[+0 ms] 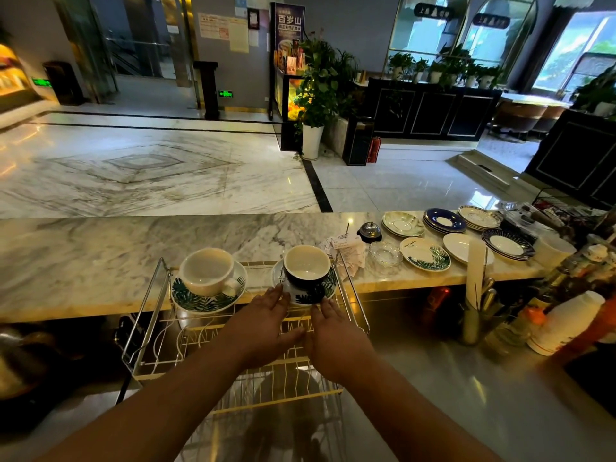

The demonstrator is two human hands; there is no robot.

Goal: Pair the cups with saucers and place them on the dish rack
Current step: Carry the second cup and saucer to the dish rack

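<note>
A wire dish rack (151,315) stands against the marble counter. On its top left sits a white cup (206,271) on a leaf-patterned saucer (200,300). On the top right a dark cup with a cream inside (306,265) rests on another leaf-patterned saucer (328,285). My left hand (266,320) has its fingertips at that saucer's near left rim. My right hand (333,328) lies flat just below the saucer's near edge, fingers extended. Neither hand grips anything.
On the marble counter (100,248) to the right lie several loose saucers (425,255), stacked blue saucers (445,221), a glass ashtray (385,253), a call bell (369,231) and paper slips. White paper cups (563,325) and bottles crowd the far right.
</note>
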